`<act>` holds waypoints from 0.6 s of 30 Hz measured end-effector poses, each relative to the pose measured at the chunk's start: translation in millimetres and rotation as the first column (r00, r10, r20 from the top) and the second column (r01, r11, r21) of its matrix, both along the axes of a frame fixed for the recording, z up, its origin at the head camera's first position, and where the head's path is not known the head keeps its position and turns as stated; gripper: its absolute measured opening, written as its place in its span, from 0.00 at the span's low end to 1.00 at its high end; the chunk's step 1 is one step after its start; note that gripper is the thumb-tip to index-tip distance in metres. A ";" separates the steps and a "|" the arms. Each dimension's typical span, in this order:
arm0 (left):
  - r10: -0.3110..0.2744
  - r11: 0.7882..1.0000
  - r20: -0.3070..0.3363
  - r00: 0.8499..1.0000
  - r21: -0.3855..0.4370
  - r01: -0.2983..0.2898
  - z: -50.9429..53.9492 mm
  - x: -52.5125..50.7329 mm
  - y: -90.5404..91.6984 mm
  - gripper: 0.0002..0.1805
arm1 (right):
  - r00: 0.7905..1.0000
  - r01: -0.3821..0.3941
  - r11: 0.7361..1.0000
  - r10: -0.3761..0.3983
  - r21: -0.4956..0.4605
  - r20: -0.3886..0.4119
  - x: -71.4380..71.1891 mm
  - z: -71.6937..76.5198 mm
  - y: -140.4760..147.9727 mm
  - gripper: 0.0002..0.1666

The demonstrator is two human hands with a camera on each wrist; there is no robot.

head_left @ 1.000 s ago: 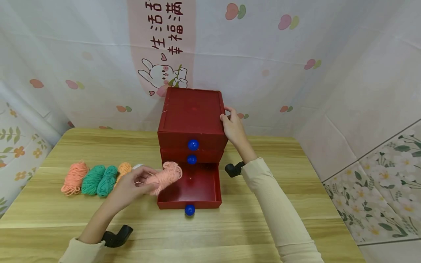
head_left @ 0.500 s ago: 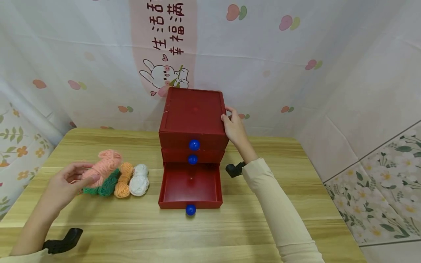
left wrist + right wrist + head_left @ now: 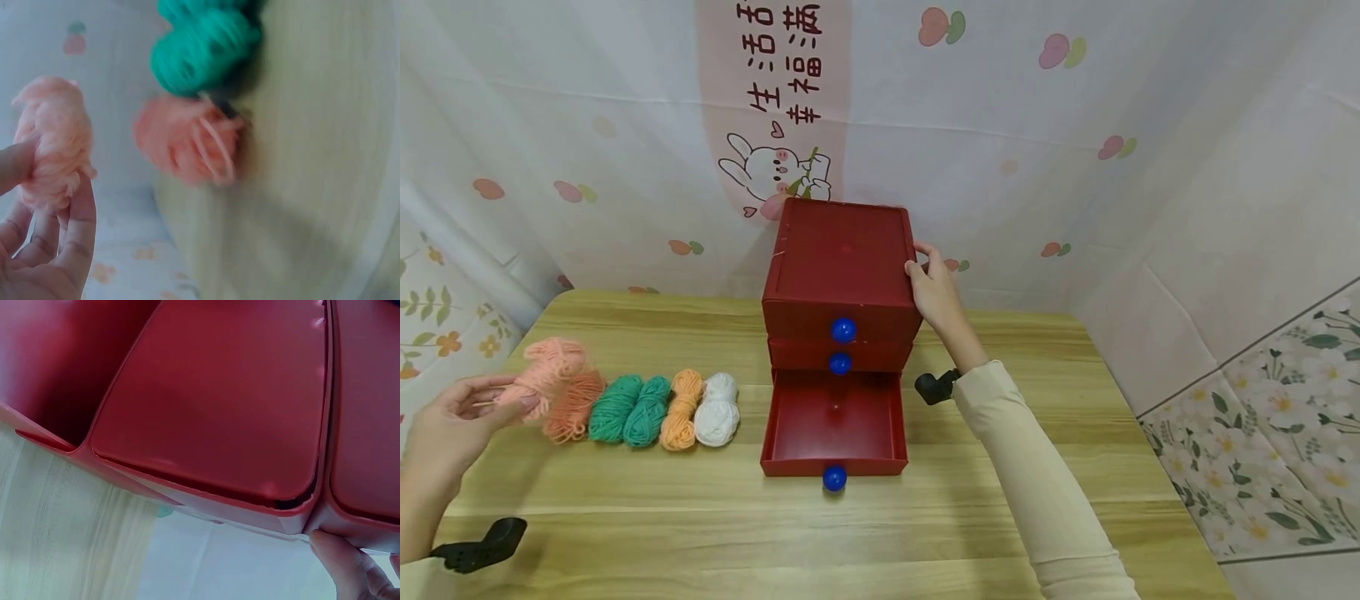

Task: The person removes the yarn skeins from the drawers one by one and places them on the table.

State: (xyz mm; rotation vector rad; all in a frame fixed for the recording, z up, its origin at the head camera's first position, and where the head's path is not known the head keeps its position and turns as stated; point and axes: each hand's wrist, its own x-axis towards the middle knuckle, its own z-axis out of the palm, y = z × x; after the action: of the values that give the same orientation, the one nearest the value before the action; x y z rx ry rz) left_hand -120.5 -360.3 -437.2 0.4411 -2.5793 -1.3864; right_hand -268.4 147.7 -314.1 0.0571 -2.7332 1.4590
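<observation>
A light pink skein of yarn [image 3: 545, 377] is pinched between the thumb and fingers of my left hand [image 3: 456, 425], raised at the table's left side. In the left wrist view the same pale skein [image 3: 56, 144] hangs apart from a coral skein [image 3: 187, 140] lying on the table. My right hand [image 3: 936, 287] rests on the upper right side of a red drawer cabinet [image 3: 846, 250], thumb at its top edge. The cabinet's bottom drawer [image 3: 838, 417] is pulled out and shows a bare inside; the two drawers above are closed.
Right of the coral skein lie two green skeins [image 3: 647, 412], an orange skein [image 3: 682, 411] and a white skein [image 3: 717, 410] in a row on the wooden table [image 3: 700, 533]. A printed curtain [image 3: 1000, 167] hangs behind the cabinet.
My left hand has carried the light pink skein from over the open drawer leftward, past the row, to beside the coral skein. The right hand has stayed at the cabinet.
</observation>
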 end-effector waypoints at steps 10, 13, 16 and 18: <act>0.130 0.990 0.066 0.989 0.040 -0.133 -63.1 -12.2 -58.0 0.23 | 1.000 0.008 1.000 -0.008 0.015 0.003 0.1 -0.2 0.1 0.28; 0.124 0.990 0.144 0.982 0.049 -0.132 -54.7 -8.0 -50.3 0.20 | 1.000 0.009 1.000 -0.009 0.013 0.001 -0.1 -0.5 0.2 0.28; 0.077 0.996 0.222 0.972 0.024 -0.084 -41.0 -5.4 -34.0 0.21 | 1.000 0.009 1.000 -0.009 0.011 -0.002 0.1 -0.7 0.6 0.28; 0.053 0.999 0.252 0.966 -0.004 -0.054 -35.3 -5.0 -25.4 0.27 | 1.000 0.009 1.000 -0.009 0.012 -0.004 -0.4 -1.2 1.0 0.28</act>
State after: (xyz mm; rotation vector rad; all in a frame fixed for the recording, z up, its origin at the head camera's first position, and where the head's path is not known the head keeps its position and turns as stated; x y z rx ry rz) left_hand -125.5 -385.6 -472.5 0.7260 -2.7381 -1.3975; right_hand -268.8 148.7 -315.3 0.0476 -2.7355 1.4393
